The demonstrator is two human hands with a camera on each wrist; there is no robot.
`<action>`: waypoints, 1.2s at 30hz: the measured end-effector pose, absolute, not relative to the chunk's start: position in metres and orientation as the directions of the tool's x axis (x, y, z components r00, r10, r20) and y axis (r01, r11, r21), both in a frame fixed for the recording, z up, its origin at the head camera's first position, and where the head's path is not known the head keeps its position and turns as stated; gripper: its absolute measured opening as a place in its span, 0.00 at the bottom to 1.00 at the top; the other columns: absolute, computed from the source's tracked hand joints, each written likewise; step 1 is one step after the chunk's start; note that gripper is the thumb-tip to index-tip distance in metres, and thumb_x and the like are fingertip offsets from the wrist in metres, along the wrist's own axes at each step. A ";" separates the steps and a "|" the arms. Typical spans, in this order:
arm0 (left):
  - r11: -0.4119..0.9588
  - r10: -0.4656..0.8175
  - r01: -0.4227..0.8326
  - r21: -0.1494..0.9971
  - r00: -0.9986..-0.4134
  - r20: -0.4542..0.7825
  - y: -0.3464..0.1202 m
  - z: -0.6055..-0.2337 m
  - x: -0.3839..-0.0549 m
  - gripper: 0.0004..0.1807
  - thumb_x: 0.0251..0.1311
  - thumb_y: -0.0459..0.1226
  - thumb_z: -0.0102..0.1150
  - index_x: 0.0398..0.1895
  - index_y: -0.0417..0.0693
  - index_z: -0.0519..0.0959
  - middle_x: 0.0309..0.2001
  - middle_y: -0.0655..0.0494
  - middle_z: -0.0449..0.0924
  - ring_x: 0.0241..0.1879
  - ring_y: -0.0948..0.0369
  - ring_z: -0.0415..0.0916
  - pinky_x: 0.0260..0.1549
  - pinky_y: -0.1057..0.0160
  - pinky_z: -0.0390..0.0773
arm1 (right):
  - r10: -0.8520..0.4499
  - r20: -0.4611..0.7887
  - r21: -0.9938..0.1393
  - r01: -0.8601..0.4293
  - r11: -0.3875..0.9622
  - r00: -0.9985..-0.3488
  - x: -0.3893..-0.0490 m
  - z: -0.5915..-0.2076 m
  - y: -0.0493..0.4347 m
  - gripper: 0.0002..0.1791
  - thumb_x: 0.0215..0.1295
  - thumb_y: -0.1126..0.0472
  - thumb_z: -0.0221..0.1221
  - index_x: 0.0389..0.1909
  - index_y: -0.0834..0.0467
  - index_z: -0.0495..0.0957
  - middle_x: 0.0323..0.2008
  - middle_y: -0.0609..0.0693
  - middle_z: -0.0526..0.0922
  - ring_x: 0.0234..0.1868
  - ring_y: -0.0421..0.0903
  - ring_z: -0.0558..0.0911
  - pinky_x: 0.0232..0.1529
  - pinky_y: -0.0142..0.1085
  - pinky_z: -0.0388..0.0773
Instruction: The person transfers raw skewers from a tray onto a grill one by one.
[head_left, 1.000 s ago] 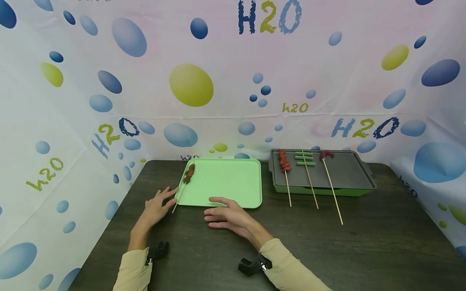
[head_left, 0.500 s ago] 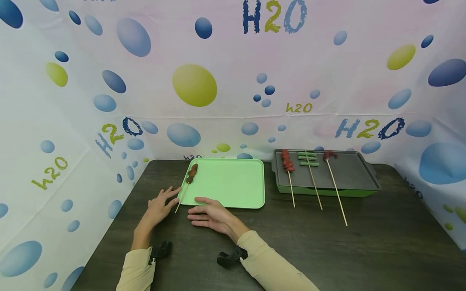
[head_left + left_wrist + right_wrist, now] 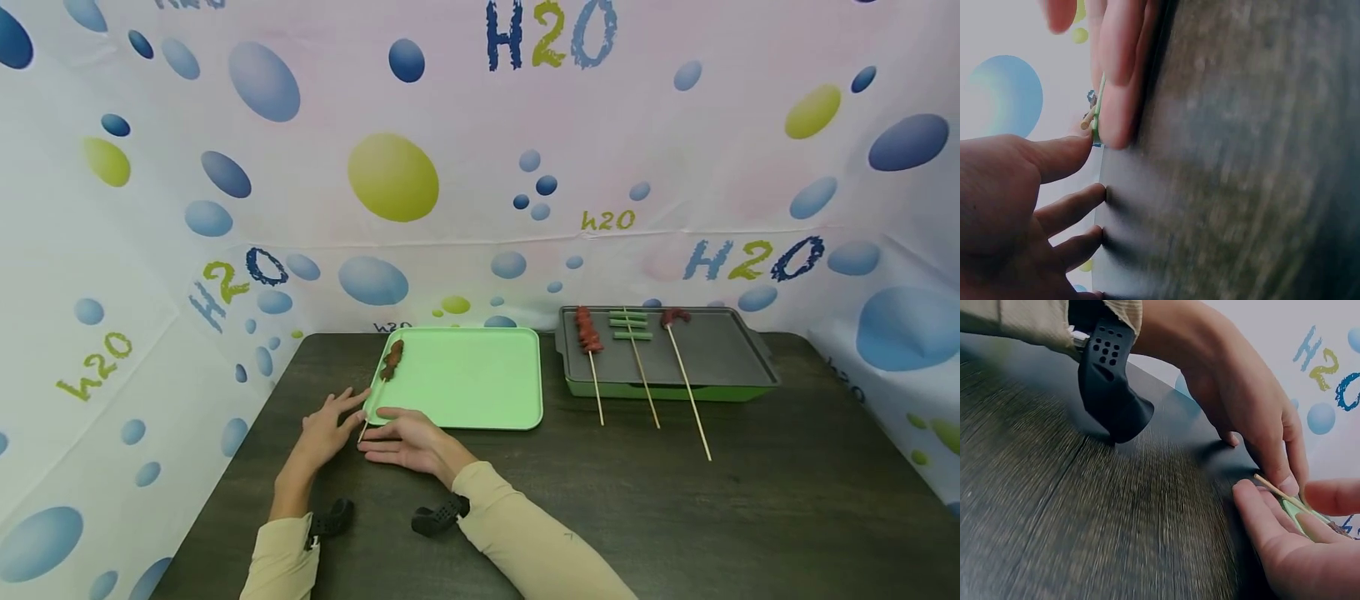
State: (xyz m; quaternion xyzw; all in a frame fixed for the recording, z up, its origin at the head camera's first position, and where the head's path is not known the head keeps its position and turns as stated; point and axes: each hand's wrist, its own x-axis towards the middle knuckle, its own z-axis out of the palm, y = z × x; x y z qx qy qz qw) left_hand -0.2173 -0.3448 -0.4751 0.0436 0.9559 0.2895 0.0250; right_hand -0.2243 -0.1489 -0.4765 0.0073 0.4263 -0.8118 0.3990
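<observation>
A skewer of brown meat pieces (image 3: 392, 360) lies along the left side of a light green tray (image 3: 465, 383), its bare stick (image 3: 1267, 483) sticking out past the tray's front left corner. My left hand (image 3: 326, 429) rests with spread fingers beside that corner; its thumb (image 3: 1066, 156) is right at the tray's edge by the stick. From the right, my right hand (image 3: 411, 443) reaches low over the table, fingers straight and palm turned toward the left hand. Its fingertips lie right by the stick's end, with the thumb above the tray's front rim.
A dark griddle plate on a green base (image 3: 705, 354) stands at the back right. On it lie a red meat skewer (image 3: 587, 331), a green vegetable skewer (image 3: 630, 336) and a skewer with a curled reddish piece (image 3: 675, 317). Their sticks overhang its front. A patterned cloth wall closes the back.
My right hand has moved left along the tray's front edge up to the skewer's stick. The left hand stays at the tray's corner, and the skewers have not moved.
</observation>
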 end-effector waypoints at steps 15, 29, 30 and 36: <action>0.818 0.080 0.058 0.573 -0.997 -0.013 -0.345 -0.475 -0.216 0.26 0.77 0.37 0.52 0.75 0.41 0.69 0.76 0.27 0.54 0.75 0.25 0.40 0.59 0.15 0.34 | -0.491 -0.431 -0.669 0.633 -0.390 -0.758 -0.225 -0.474 -0.159 0.21 0.75 0.71 0.56 0.66 0.69 0.74 0.50 0.64 0.85 0.60 0.60 0.82 0.62 0.48 0.77; 0.821 0.077 0.060 0.567 -0.997 -0.006 -0.345 -0.476 -0.215 0.26 0.77 0.37 0.53 0.74 0.41 0.69 0.75 0.27 0.55 0.74 0.24 0.41 0.60 0.16 0.36 | -0.450 -0.409 -0.684 0.593 -0.424 -0.794 -0.218 -0.475 -0.156 0.20 0.70 0.76 0.58 0.62 0.75 0.75 0.55 0.70 0.82 0.54 0.57 0.86 0.56 0.43 0.82; 0.822 0.078 0.061 0.566 -0.997 -0.006 -0.345 -0.476 -0.215 0.26 0.77 0.37 0.53 0.74 0.41 0.69 0.75 0.26 0.55 0.74 0.24 0.41 0.60 0.16 0.36 | -0.450 -0.405 -0.690 0.589 -0.420 -0.796 -0.217 -0.475 -0.154 0.20 0.70 0.76 0.59 0.62 0.75 0.75 0.56 0.70 0.81 0.53 0.56 0.86 0.55 0.43 0.82; 0.823 0.081 0.062 0.564 -0.997 -0.007 -0.347 -0.476 -0.215 0.26 0.76 0.38 0.54 0.75 0.41 0.69 0.75 0.27 0.55 0.74 0.24 0.41 0.60 0.16 0.37 | -0.449 -0.378 -0.721 0.561 -0.406 -0.810 -0.212 -0.475 -0.144 0.19 0.69 0.76 0.61 0.60 0.74 0.77 0.55 0.70 0.82 0.52 0.55 0.87 0.53 0.42 0.83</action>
